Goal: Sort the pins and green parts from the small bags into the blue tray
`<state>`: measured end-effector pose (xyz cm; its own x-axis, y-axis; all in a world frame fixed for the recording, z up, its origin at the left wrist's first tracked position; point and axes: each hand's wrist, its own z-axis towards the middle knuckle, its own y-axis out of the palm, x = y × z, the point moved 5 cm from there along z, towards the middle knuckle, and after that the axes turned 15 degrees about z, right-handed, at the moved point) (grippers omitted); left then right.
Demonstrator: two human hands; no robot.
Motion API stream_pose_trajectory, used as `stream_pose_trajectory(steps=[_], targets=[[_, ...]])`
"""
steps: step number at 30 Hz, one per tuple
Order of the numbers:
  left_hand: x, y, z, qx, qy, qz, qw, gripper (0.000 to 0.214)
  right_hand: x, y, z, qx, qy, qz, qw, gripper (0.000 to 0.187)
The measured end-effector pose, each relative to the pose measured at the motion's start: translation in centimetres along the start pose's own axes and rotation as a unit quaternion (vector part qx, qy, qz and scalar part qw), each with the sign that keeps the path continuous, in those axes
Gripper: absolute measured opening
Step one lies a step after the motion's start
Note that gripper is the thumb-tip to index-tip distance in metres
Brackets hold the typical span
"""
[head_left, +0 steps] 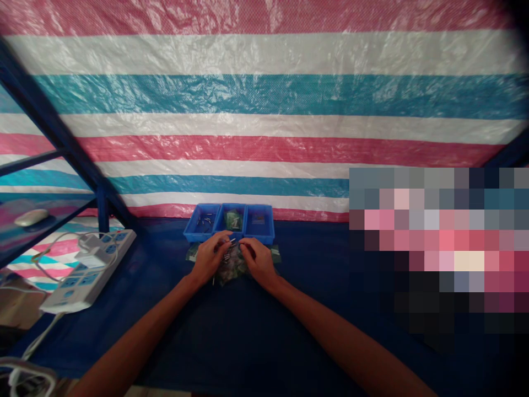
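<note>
A striped plastic tarp (264, 94) hangs behind a table draped in dark blue cloth (248, 331). A pile of small parts (230, 270), green pieces and short metal pins, lies on the cloth between both hands, just in front of three blue bins (230, 222). The left hand (210, 256) and the right hand (259, 260) meet fingertip to fingertip over the pile's far edge, equally near. The fingers curl as in a pinch; whether either hand grips a part cannot be told. A power strip (88, 264) lies well apart, to the left.
</note>
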<state>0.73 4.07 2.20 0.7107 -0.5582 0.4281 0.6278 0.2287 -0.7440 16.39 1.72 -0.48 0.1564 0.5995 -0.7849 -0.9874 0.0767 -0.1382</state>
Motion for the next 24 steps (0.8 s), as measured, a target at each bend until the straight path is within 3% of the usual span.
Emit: stream_pose_trajectory(steps=[14,24], targets=[[0.19,-0.53,0.22,0.017,-0.003,0.017,1.0,0.024,0.02,-0.04,-0.04,0.003,0.002,0.003,1.0,0.022],[0.01,-0.51,-0.12,-0.003,0.004,0.035,0.999,0.025,0.13,0.0,-0.06,0.001,-0.002,-0.004,1.0,0.022]])
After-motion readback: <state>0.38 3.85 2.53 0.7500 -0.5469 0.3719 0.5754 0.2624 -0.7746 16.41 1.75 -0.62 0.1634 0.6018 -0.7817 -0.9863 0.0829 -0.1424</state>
